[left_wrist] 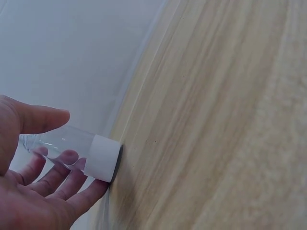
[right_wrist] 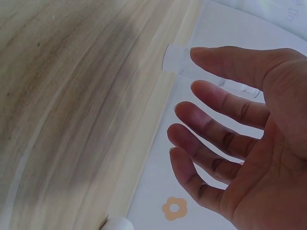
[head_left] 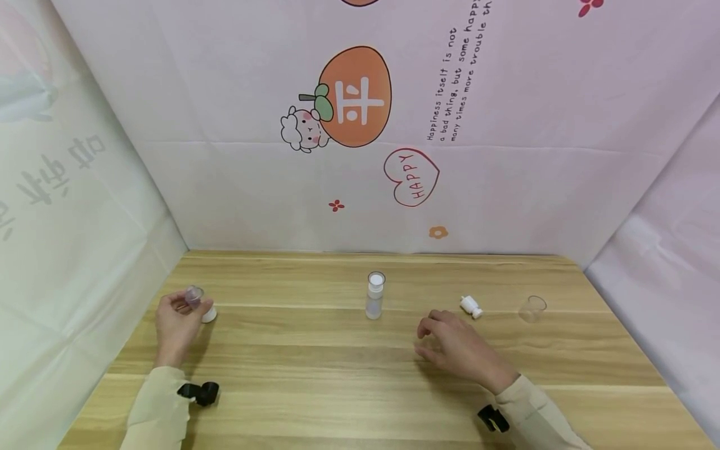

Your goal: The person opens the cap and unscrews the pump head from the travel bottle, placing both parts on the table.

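Note:
At the table's left side my left hand [head_left: 177, 322] holds a clear bottle [left_wrist: 76, 143] with a white base, its fingers curved round one side and the thumb against the other. The bottle stands upright with its base at the tabletop. My right hand [head_left: 452, 347] hovers over the table right of centre, holding nothing, fingers loosely bent with thumb and fingertips apart. Nearest to it are a capped pump bottle [head_left: 374, 297], upright near the middle, and a white pump head [head_left: 471, 307] lying on its side. In the right wrist view, the thumb [right_wrist: 230, 60] overlaps the capped bottle.
A clear cap [head_left: 532, 309] stands on the wooden table [head_left: 292, 387] right of the pump head. Printed cloth walls [head_left: 253, 194] rise behind the table and along both sides. Black camera mounts [head_left: 199, 392] sit at both wrists.

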`<state>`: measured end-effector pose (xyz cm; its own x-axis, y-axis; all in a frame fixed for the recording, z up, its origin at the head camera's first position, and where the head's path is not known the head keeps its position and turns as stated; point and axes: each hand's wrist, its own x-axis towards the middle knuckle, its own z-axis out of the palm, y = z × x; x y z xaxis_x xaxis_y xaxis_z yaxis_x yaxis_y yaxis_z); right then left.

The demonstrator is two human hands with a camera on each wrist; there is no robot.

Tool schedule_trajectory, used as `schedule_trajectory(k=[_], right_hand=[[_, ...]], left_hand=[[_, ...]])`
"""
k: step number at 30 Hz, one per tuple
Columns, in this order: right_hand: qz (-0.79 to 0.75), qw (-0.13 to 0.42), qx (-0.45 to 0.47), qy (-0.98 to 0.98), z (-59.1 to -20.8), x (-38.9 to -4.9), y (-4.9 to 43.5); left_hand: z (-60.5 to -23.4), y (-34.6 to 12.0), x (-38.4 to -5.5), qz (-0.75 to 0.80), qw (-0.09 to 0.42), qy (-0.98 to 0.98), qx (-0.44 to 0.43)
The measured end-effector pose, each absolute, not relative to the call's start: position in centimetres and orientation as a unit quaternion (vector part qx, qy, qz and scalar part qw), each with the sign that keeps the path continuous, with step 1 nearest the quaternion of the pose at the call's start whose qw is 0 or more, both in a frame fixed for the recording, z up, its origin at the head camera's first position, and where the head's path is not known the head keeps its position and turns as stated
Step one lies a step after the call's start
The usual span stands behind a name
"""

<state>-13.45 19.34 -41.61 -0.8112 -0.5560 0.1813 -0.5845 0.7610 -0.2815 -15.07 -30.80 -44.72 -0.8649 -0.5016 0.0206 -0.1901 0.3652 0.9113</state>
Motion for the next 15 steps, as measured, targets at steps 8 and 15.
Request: schedule_trajectory(k=[8,15], right_hand=[[0.160,0.043,0.304,-0.938,-41.59,-13.53,19.42],[0.161,0.043,0.308,-0.937,-41.53,-13.47,19.52]], left_hand=[[-44.64,-30.79,-14.91,-0.523,0.143,-0.815,0.205],[-44.81,-30.92,-14.81,-0.520,0.142,-0.819,0.198]])
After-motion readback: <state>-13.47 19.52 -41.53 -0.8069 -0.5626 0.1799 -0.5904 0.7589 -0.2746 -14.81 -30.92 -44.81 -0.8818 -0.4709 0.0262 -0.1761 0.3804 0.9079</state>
